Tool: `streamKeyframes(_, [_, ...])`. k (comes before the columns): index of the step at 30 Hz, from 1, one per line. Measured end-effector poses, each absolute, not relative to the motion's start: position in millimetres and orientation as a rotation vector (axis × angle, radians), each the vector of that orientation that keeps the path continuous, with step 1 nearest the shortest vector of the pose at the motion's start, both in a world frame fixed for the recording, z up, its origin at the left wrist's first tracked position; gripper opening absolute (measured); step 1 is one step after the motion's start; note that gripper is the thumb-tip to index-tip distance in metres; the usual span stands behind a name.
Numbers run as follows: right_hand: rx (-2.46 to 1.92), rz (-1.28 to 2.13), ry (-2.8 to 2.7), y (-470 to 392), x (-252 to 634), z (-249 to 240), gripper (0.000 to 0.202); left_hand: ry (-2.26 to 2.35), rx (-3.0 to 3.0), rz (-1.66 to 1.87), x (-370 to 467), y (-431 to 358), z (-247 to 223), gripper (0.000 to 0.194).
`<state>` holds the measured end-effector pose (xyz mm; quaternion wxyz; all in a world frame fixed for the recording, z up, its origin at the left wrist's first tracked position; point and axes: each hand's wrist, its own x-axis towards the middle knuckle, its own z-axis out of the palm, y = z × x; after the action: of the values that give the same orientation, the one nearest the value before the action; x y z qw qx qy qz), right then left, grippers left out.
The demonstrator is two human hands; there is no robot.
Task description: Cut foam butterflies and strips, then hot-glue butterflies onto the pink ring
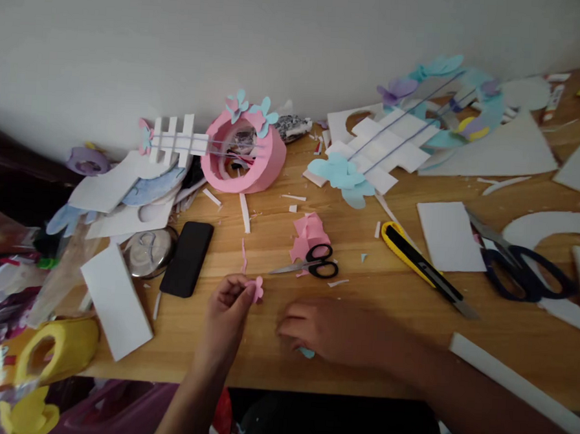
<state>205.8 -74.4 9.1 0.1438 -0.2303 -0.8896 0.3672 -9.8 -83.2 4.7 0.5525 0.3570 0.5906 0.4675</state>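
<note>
A blue piece (306, 352) is partly covered by the right hand (313, 328), which is held low over the worktop (263, 358); its fingers are bent and blurred, and whether the piece is gripped cannot be told. To the left, a pink flower (257, 290) is pinched in the fingers of the left hand (228, 304), over the wood. Beyond the hands, small scissors (311, 265) are laid against pink paper (311, 230), blades pointed leftward. A phone (187, 259) is laid flat on the left; on the right, a cutter (416, 262) and large scissors (516, 258) are seen. Farther back, a pink ring (273, 161), topped with paper flowers (265, 116), is stood near the wall (299, 42).
</note>
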Motion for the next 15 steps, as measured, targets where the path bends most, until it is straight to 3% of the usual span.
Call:
streamKeyframes(3, [-0.809,1.169,-2.158,-62,204,16,0.017,1.239,0.9,1.141,-6,-38,5,0.022])
streamKeyframes(9, [-1.175,0.93,-1.436,-13,179,21,0.013,0.988,0.894,1.223,0,51,-7,0.025])
streamKeyframes(15, [-1.202,1.018,-1.197,32,140,7,0.022,0.95,0.75,1.489,-12,56,-24,0.02])
